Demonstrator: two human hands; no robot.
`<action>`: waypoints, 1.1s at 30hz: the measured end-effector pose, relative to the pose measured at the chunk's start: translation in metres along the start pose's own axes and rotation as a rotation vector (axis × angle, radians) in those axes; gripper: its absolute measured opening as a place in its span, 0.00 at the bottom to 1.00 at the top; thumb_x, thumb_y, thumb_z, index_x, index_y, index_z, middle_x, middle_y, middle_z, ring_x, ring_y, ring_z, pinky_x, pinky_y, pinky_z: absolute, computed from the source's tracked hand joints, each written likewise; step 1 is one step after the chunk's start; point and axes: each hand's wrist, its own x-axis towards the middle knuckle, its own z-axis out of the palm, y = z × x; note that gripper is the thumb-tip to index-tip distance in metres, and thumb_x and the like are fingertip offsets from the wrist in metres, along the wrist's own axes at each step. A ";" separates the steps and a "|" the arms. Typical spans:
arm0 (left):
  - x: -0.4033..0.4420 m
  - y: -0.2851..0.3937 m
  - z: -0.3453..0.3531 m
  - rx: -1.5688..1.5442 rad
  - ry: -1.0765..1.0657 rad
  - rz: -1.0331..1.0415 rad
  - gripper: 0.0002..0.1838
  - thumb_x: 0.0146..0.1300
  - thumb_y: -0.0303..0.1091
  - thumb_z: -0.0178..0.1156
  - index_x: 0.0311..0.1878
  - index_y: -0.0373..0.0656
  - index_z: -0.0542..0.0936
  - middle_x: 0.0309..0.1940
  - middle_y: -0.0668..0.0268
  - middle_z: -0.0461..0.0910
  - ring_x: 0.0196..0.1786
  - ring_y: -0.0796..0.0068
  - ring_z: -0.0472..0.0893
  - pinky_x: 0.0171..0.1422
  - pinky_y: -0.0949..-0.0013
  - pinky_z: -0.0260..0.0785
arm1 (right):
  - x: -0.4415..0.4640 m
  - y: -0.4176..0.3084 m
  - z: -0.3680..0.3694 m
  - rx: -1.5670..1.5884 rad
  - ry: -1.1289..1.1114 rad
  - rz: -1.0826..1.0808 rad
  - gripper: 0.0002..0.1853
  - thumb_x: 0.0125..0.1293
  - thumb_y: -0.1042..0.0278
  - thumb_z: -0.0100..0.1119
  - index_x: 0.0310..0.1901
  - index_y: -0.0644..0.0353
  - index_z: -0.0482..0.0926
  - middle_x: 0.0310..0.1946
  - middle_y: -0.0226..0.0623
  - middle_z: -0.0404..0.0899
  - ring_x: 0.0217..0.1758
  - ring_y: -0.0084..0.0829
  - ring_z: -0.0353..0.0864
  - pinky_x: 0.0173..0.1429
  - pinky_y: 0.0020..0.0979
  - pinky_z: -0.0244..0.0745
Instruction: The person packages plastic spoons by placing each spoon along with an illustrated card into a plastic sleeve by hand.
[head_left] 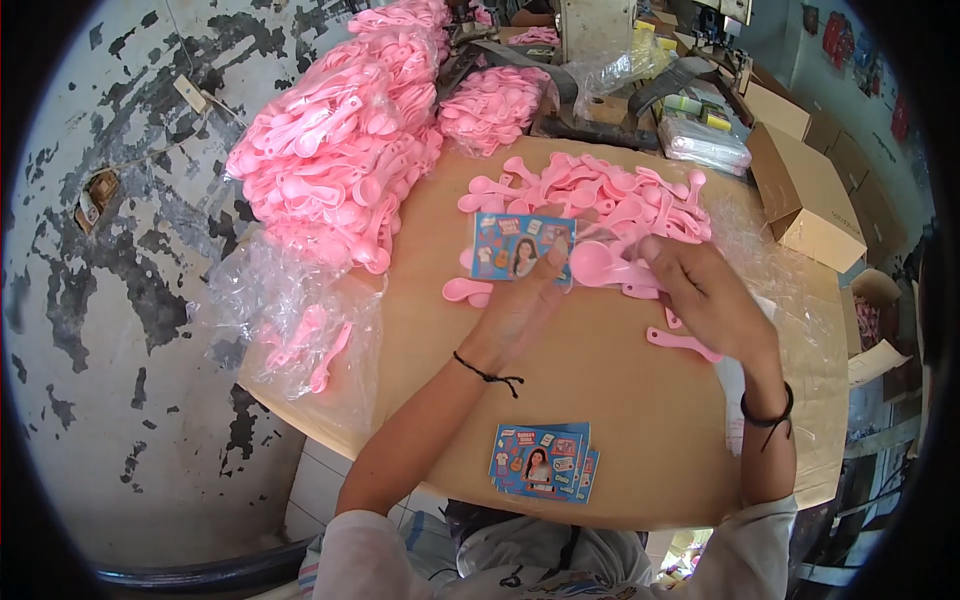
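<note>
My left hand (525, 305) is closed on a blue printed card (510, 247), its thumb over the card's right edge. Just right of the card, my right hand (705, 295) has its fingers pinched on a pink plastic spoon (593, 265), whose round bowl points toward the card. Part of the spoon's handle is hidden by the fingers. Behind both hands spreads a loose pile of pink spoons (570, 185). A single pink spoon (683, 344) lies below my right hand. Close to my body is a small stack of blue cards (540, 460).
Large clear bags of pink spoons (330, 150) are heaped at the back left. Crumpled clear plastic (250, 300) with a few spoons lies at the left edge. An open cardboard box (805, 195) and packets of clear bags (705, 145) stand back right, near dark machinery (600, 130).
</note>
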 end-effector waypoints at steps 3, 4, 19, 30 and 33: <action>0.000 -0.011 0.001 -0.043 -0.089 0.012 0.32 0.69 0.51 0.55 0.71 0.50 0.58 0.68 0.58 0.65 0.72 0.62 0.65 0.73 0.54 0.64 | -0.002 -0.003 0.013 0.106 0.064 -0.066 0.11 0.72 0.65 0.53 0.40 0.65 0.78 0.18 0.32 0.73 0.19 0.24 0.69 0.27 0.31 0.64; -0.004 -0.013 0.000 -0.030 -0.072 -0.030 0.33 0.69 0.52 0.53 0.71 0.50 0.58 0.68 0.58 0.65 0.72 0.63 0.65 0.73 0.54 0.64 | -0.003 -0.004 0.014 0.138 0.066 -0.101 0.11 0.72 0.65 0.54 0.40 0.65 0.78 0.18 0.32 0.73 0.18 0.24 0.68 0.26 0.31 0.64; 0.001 0.006 0.007 1.080 -0.209 0.361 0.48 0.59 0.48 0.69 0.74 0.37 0.53 0.71 0.55 0.60 0.75 0.62 0.57 0.74 0.63 0.54 | -0.012 -0.037 -0.019 -0.286 0.578 -0.207 0.07 0.62 0.69 0.64 0.29 0.62 0.82 0.10 0.28 0.65 0.15 0.19 0.63 0.22 0.26 0.60; -0.006 -0.014 0.010 0.649 -0.318 -0.215 0.22 0.76 0.37 0.48 0.67 0.34 0.67 0.54 0.64 0.79 0.56 0.77 0.76 0.61 0.71 0.67 | 0.023 0.018 0.007 0.017 0.251 -0.212 0.11 0.66 0.67 0.62 0.41 0.67 0.81 0.29 0.34 0.81 0.29 0.21 0.76 0.34 0.27 0.72; -0.007 -0.008 0.023 0.498 -0.210 -0.231 0.17 0.75 0.37 0.49 0.57 0.35 0.75 0.46 0.68 0.79 0.49 0.82 0.76 0.54 0.75 0.70 | 0.026 0.032 0.001 0.108 0.054 -0.057 0.12 0.65 0.67 0.63 0.45 0.66 0.80 0.29 0.32 0.82 0.30 0.19 0.78 0.34 0.26 0.74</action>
